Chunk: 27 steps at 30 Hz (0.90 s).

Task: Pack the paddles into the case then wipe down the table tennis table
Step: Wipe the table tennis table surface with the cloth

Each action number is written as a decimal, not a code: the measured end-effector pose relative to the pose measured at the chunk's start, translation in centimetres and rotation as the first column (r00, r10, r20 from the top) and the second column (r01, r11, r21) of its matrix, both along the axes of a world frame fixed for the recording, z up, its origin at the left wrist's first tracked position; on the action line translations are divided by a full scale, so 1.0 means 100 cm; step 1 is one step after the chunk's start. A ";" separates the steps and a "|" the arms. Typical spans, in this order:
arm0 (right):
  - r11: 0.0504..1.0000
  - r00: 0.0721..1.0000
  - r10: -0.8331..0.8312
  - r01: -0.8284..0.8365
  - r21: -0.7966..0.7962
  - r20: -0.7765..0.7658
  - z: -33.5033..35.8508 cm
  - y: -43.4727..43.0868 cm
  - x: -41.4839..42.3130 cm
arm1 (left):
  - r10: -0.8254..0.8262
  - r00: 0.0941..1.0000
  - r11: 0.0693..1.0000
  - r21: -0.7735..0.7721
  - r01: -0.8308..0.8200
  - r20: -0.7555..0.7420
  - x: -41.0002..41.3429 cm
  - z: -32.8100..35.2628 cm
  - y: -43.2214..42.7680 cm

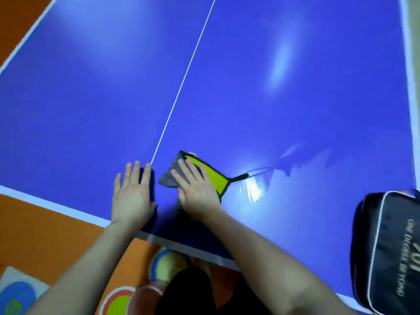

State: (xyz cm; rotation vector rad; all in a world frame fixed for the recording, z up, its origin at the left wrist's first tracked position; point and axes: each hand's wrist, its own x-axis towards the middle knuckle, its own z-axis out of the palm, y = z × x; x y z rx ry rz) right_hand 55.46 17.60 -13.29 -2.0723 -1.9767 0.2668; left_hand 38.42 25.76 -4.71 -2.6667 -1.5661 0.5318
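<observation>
Floor nearest the camera, orange, with coloured round patches beneath the near edge of the blue bench. Forearms reach up from the bottom of the view onto the bench top. Left hand lies flat, palm down, just left of the cloth; its grip is spread, fingers apart, holding nothing, fingertips touching the end of the white centre line. Right hand presses palm down on the cloth, grip flat and open, fingers laid over the grey part rather than pinching it. Cloth is grey and yellow-green with dark edging and a dark tab at its right corner; it lies on the bench near the near edge, just right of the centre line. Right of the cloth, a shiny streak on the surface. Well to the right of the cloth, at the near right corner of the bench, sits the black case, white piping, closed as far as can be seen, lettering blurred. Paddles not visible. Beyond the cloth, bare blue bench with glare patches.
</observation>
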 end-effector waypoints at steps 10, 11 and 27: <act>0.688 0.718 -0.688 0.691 -0.223 0.106 0.012 -0.148 0.290 | -0.061 0.988 0.997 -0.042 0.068 0.141 0.086 0.020 -0.042; 0.671 0.723 -0.680 0.680 -0.297 0.119 0.018 -0.151 0.297 | -0.060 0.987 0.995 -0.067 0.070 0.151 0.098 0.021 -0.049; 0.727 0.938 -0.119 0.305 -0.615 0.324 0.134 -0.192 0.330 | -0.145 0.896 0.920 -0.276 0.278 0.421 0.351 -0.006 -0.124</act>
